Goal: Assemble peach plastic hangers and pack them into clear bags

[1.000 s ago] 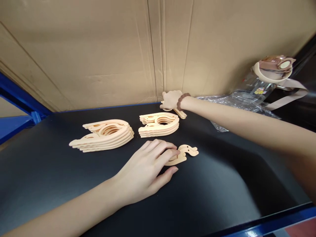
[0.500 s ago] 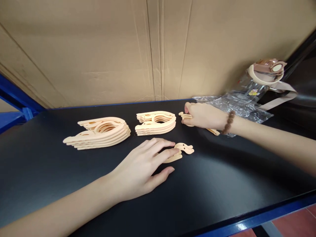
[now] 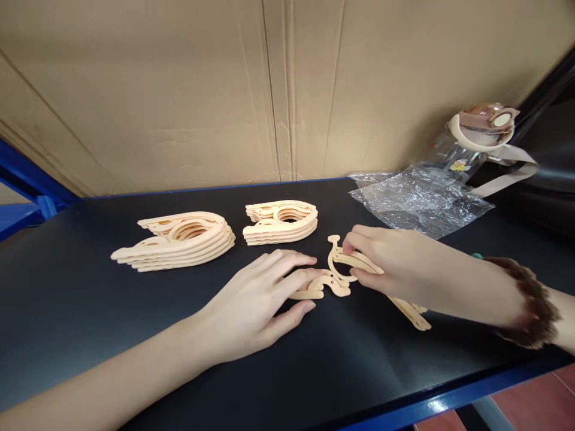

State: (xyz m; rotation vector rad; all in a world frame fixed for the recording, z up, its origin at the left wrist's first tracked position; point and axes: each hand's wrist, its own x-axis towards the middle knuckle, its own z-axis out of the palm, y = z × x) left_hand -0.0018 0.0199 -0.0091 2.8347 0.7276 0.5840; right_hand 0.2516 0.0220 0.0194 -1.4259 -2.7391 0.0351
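My left hand (image 3: 265, 305) lies low over the black tabletop, fingers stretched and apart, with its fingertips resting on a small cream curved plastic hanger piece (image 3: 335, 283). Part of that piece is hidden under the fingers. To its right, my right hand (image 3: 390, 263) pinches a cream folding hanger (image 3: 411, 312) between thumb and fingers. The hanger's curved hook (image 3: 333, 254) sticks out to the left, close to the small piece; whether they touch I cannot tell. One arm of the hanger points down to the right beneath my hand.
Two stacks of folded cream hangers, a larger left stack (image 3: 197, 242) and a smaller middle stack (image 3: 291, 227), stand behind my left hand. A clear plastic bag (image 3: 417, 200) lies at the back right beside a bottle (image 3: 483, 131) with a strap. Cardboard (image 3: 179, 90) backs the table.
My right hand has come toward me with the hanger, away from the plastic bag, bringing the hook beside the small piece. My left hand stays nearly where it was.
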